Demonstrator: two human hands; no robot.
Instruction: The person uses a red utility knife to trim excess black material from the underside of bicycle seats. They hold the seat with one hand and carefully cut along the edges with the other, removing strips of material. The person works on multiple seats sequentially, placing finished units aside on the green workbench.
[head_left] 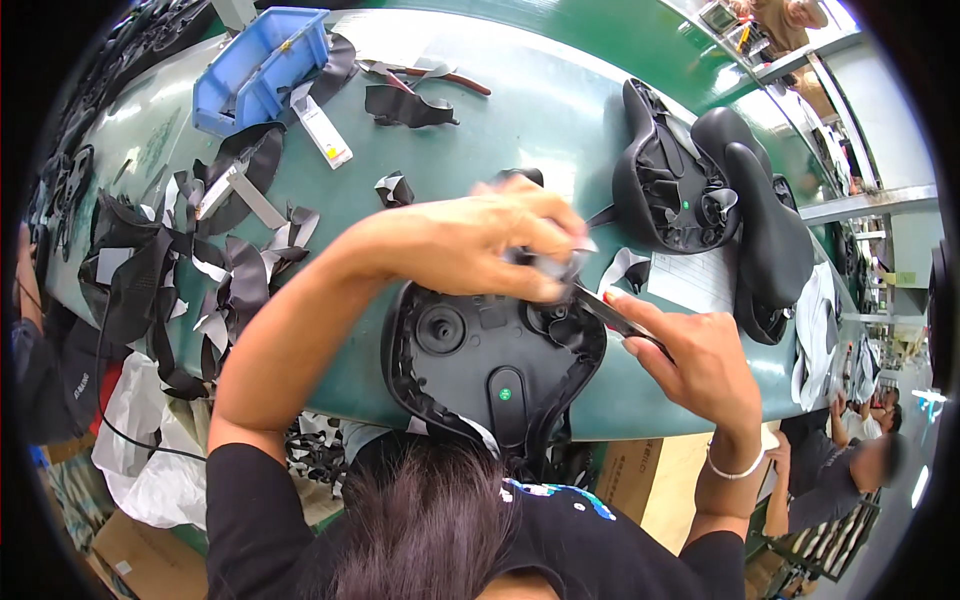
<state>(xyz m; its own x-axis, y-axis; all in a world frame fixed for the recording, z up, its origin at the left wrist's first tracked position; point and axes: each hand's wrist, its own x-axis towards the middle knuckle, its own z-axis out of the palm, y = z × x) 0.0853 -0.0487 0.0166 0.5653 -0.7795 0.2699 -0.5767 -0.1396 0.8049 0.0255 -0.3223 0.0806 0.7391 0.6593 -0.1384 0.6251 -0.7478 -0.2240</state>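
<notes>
Right hand holds tool over saddle rim; room rightward.

I could pass my hands over the desk at upper centre, between the red-handled tool and the saddles. Black scraps crowd the left; the blue bin blocks the upper left. Just past my blurred left one, I can't judge the gap.

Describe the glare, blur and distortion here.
Head view: motion blur softens the left hand, while the right hand and its metal tool look sharper; head view: pale glare streaks the table; head view: fisheye distortion curves the table's edges.
</notes>
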